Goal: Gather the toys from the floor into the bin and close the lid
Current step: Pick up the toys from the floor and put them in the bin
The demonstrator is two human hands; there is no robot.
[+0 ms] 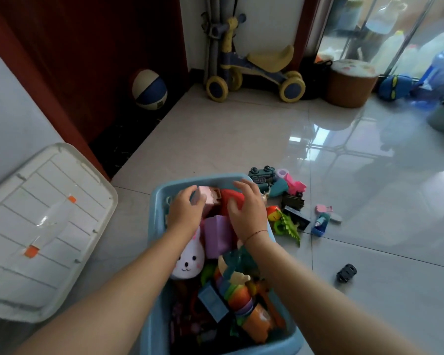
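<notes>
A blue plastic bin [156, 216] stands on the floor in front of me, packed with toys: a white bunny plush [189, 260], a purple block [217, 235], a stack of coloured cups [239, 295]. Both hands are inside its far end. My left hand [186, 210] curls around a pink block [206, 198]. My right hand [246, 208] rests with fingers spread on a red toy [228, 194]. Just right of the bin, several toys lie on the tiles: a dark green vehicle [262, 176], a pink toy [294, 184], a green dinosaur [289, 226], a small black car [346, 272].
The bin's white translucent lid [44, 226] leans against the wall at the left. Farther back are a ball [149, 89], a yellow ride-on trike [254, 73], a brown stool [350, 83] and a blue toy [395, 87]. Glossy tiles stretch to the right.
</notes>
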